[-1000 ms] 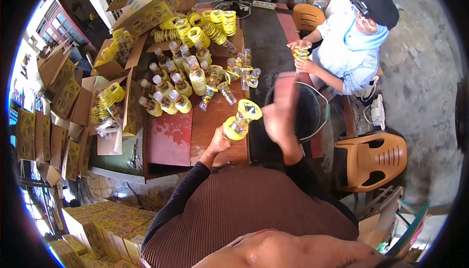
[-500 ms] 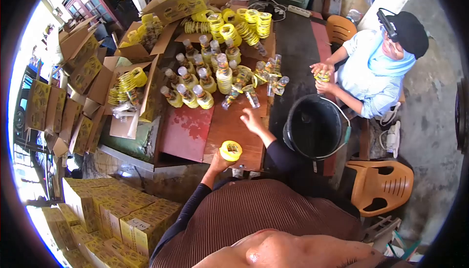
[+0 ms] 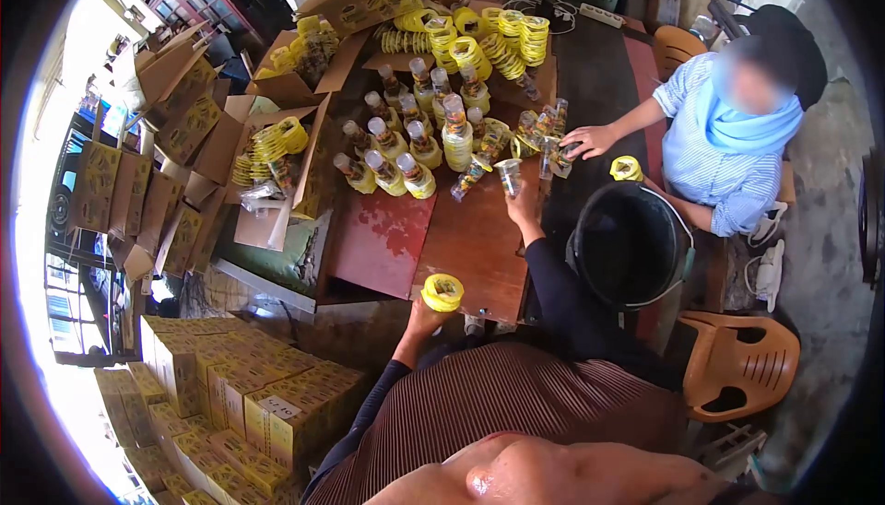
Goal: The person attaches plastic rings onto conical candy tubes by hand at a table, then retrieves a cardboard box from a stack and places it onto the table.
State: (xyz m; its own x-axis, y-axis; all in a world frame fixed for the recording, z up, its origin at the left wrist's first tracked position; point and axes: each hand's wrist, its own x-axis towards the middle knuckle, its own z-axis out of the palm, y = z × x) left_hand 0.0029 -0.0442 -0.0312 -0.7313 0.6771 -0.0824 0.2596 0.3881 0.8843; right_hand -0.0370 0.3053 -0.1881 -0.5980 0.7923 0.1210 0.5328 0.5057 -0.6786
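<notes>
My left hand [image 3: 426,320] is closed around a yellow ring-shaped piece [image 3: 443,293] with a dark opening, near the front edge of the table. Farther forward, my right hand [image 3: 524,211] grips a clear plastic tube [image 3: 508,173] from below. Beside that tube lie other clear tubes with colourful contents [image 3: 472,179], some with yellow rings round them. To their left stand several clear-topped tubes with stacked yellow rings [image 3: 456,141] around their lower parts.
A co-worker [image 3: 737,127] at the right reaches toward the tubes, with a yellow ring [image 3: 626,169] near the other hand. A black bucket [image 3: 590,256] stands near my right arm. Open cartons [image 3: 318,173] are at left, stacked boxes [image 3: 304,404] below, and an orange chair [image 3: 743,367] at right.
My right hand has reached forward and taken hold of a clear tube. The co-worker's one hand has moved to the tubes. The view has shifted slightly; my left hand still holds the yellow ring.
</notes>
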